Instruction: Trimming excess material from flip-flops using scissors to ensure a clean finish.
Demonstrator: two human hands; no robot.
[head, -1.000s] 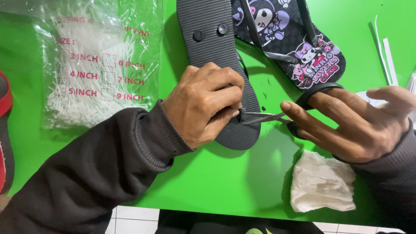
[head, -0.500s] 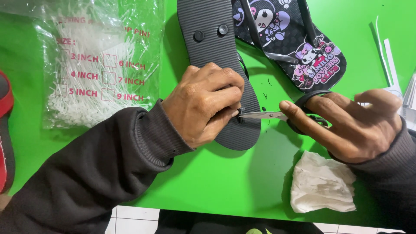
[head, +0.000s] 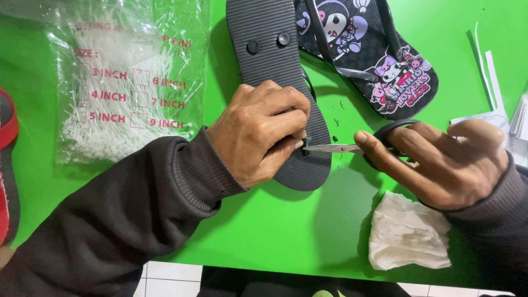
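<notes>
on the upturned sandal (head: pixel 264 38) (grey sole), left hand (head: pixel 258 132), right hand (head: pixel 445 162) with scissors (head: pixel 335 147)

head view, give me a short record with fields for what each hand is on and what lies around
left hand: left hand presses on the toe end of the upturned grey sandal, fingertips pinching something small at its sole
right hand: right hand holds small scissors, blades pointing at the left fingertips
scissor blades: closed or nearly so
table: green table
beside the sandal: second sandal, black, cartoon print up
far left: clear bag of white plastic ties; red and black sandal edge
near right hand: crumpled white cloth
</notes>
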